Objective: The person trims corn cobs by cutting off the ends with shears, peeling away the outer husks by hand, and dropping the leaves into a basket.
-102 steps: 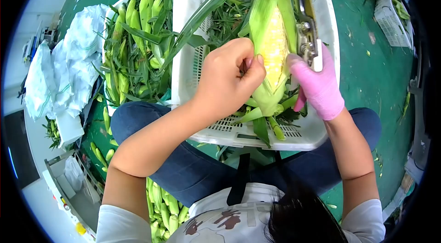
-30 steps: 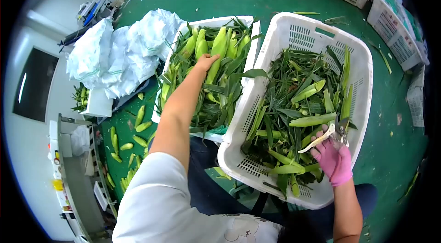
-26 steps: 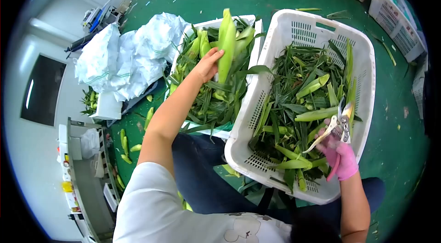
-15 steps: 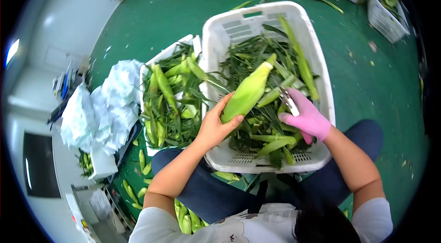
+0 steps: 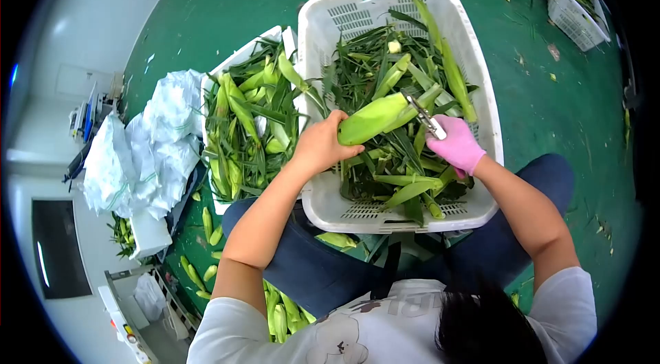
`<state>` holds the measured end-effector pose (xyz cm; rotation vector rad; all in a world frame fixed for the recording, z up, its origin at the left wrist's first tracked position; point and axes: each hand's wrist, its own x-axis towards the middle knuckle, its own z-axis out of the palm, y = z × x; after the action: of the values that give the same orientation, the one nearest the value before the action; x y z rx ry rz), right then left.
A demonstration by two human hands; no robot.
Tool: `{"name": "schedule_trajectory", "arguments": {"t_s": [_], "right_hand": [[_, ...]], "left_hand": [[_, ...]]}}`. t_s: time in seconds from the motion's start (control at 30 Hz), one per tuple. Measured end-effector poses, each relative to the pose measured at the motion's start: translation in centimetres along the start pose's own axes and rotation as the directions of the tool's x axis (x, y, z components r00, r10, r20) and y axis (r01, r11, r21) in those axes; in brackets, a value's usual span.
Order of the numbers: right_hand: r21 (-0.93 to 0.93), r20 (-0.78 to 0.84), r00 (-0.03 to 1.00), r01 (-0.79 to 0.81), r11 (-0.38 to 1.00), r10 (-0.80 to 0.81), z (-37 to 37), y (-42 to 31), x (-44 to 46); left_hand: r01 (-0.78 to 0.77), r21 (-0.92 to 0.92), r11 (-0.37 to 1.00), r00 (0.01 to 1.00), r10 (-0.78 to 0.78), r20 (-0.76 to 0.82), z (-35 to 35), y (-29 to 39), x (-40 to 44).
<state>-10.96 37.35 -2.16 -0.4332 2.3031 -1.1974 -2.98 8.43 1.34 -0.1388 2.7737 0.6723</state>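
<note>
My left hand (image 5: 323, 142) is wrapped round the near end of a green corn ear (image 5: 371, 121) in its husk, held over a white plastic crate (image 5: 313, 61). On my right hand (image 5: 457, 146) is a pink glove, and it grips pruning shears (image 5: 429, 120) by the handles. The blades lie at the far end of the ear; whether they touch it I cannot tell. Below, the crate holds a heap of husk leaves (image 5: 357, 68). A small pale cut piece (image 5: 394, 46) lies on top of the heap.
Left of the crate stands a white box (image 5: 227, 65) full of corn and leaves. Pale plastic sacks (image 5: 168, 116) lie beyond it. Loose corn ears (image 5: 207, 225) are on the green floor (image 5: 234, 0). Another white crate (image 5: 574, 17) is at the upper right.
The corn ear has swung from pointing up to lying more sideways, its far end now at the shears. The pale piece has appeared on the leaves. The view has shifted slightly.
</note>
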Motion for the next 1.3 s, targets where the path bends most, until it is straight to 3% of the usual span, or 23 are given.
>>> {"name": "schedule_trajectory", "arguments": {"t_s": [0.03, 0.07, 0.1, 0.17, 0.23, 0.27, 0.33, 0.43, 0.47, 0.5, 0.57, 0.6, 0.63, 0.7, 0.83, 0.9, 0.93, 1.03, 1.07, 1.1, 1.17, 1.23, 1.3], "right_hand": [[-0.066, -0.078, 0.987, 0.138, 0.988, -0.143, 0.0, -0.1, 0.4], [0.209, -0.010, 0.985, -0.167, 0.963, 0.173, -1.1, 0.0, 0.1], [0.306, -0.117, 0.992, -0.017, 0.952, 0.055, -1.5, 1.1, 0.6], [0.261, -0.058, 0.997, 0.069, 0.963, -0.056, -2.8, 0.8, 1.1], [0.389, 0.204, 0.969, 0.051, 0.920, -0.140, -2.0, -1.9, -0.5], [0.311, 0.256, 0.933, 0.168, 0.936, -0.252, -0.7, -1.0, -0.6], [0.282, 0.458, 0.887, -0.088, 0.955, -0.053, -0.6, -3.6, -2.3], [0.512, 0.259, 0.965, -0.102, 0.853, -0.041, 0.3, -3.2, -2.6], [0.574, 0.218, 0.976, -0.119, 0.810, -0.011, -0.1, -3.9, -2.9], [0.499, 0.107, 0.989, 0.034, 0.866, -0.101, 0.3, -3.4, -2.7], [0.293, -0.081, 0.948, 0.319, 0.901, -0.309, 2.2, -1.8, -2.0], [0.371, 0.058, 0.980, 0.154, 0.916, -0.188, 1.5, -4.0, -3.2], [0.259, 0.018, 0.968, 0.236, 0.937, -0.249, 1.8, -4.5, -3.5], [0.243, 0.083, 0.972, 0.196, 0.950, -0.221, 1.2, -5.3, -3.8], [0.073, 0.023, 0.973, 0.229, 0.971, -0.231, -1.3, -4.1, -2.9], [0.155, 0.095, 0.962, 0.240, 0.958, -0.256, -2.7, -3.6, -2.6], [0.007, 0.089, 0.921, 0.380, 0.925, -0.379, -3.0, -3.1, -2.3], [-0.145, 0.095, 0.893, 0.449, 0.882, -0.439, -3.3, -2.8, -2.1], [0.032, 0.141, 0.941, 0.307, 0.951, -0.308, -3.3, -3.2, -2.2], [0.074, 0.128, 0.921, 0.362, 0.929, -0.369, -2.6, -2.9, -2.0], [0.152, 0.138, 0.963, 0.209, 0.966, -0.230, -1.8, -3.4, -2.5], [0.496, 0.146, 0.989, -0.067, 0.866, -0.007, -1.0, -4.6, -3.2], [0.679, 0.184, 0.982, -0.095, 0.728, -0.043, -0.9, -5.2, -4.0]], "left_hand": [[-0.003, 0.093, 0.996, 1.000, 0.003, 0.003, -0.9, 0.3, -0.2], [-0.118, 0.150, 0.982, 0.993, 0.120, -0.001, -1.5, 0.1, -0.2], [-0.228, 0.204, 0.952, 0.973, 0.231, 0.010, -1.8, -0.2, -0.5], [-0.424, 0.254, 0.869, 0.903, 0.427, 0.048, -2.0, 0.0, -1.2], [-0.595, 0.260, 0.761, 0.797, 0.601, 0.065, -1.8, 1.8, -1.1], [-0.629, 0.255, 0.734, 0.761, 0.649, 0.010, -1.9, 2.6, -1.2], [-0.699, 0.252, 0.669, 0.672, 0.735, -0.088, -2.1, 3.8, -1.3], [-0.427, 0.359, 0.830, 0.680, 0.556, -0.478, -1.8, 4.8, -1.9], [-0.412, 0.059, 0.909, 0.668, 0.345, -0.659, -0.8, 5.0, -1.8], [-0.391, -0.206, 0.897, 0.753, 0.183, -0.632, -0.2, 5.0, -1.6], [-0.245, -0.876, 0.415, 0.968, 0.059, -0.243, 3.1, 4.9, -0.4], [0.035, -0.947, 0.319, 0.997, -0.079, 0.010, 2.8, 6.3, -1.5], [0.066, -0.997, 0.050, 0.997, -0.032, 0.065, 3.5, 5.8, -0.6], [0.042, -0.997, 0.059, 0.999, 0.005, 0.042, 3.5, 5.1, -0.6], [-0.190, -0.698, 0.691, 0.982, 0.129, -0.140, 2.1, 4.5, -0.1], [-0.110, -0.686, 0.719, 0.992, 0.117, -0.036, 1.9, 4.4, -0.1], [-0.131, -0.642, 0.755, 0.987, 0.160, -0.014, 1.7, 4.5, -0.2], [-0.080, -0.670, 0.738, 0.967, 0.220, 0.127, 0.8, 4.6, -0.3], [-0.017, -0.711, 0.703, 0.955, 0.222, 0.197, -0.1, 4.6, -0.2], [0.028, -0.748, 0.663, 0.943, 0.230, 0.239, -0.5, 4.4, 0.0], [0.021, -0.800, 0.600, 0.957, 0.220, 0.190, -0.6, 3.7, -0.2], [-0.026, -0.827, 0.561, 0.984, 0.160, 0.077, -0.4, 3.3, -0.2], [-0.030, -0.886, 0.462, 1.000, 0.021, -0.023, -0.3, 3.0, -0.2]]}}
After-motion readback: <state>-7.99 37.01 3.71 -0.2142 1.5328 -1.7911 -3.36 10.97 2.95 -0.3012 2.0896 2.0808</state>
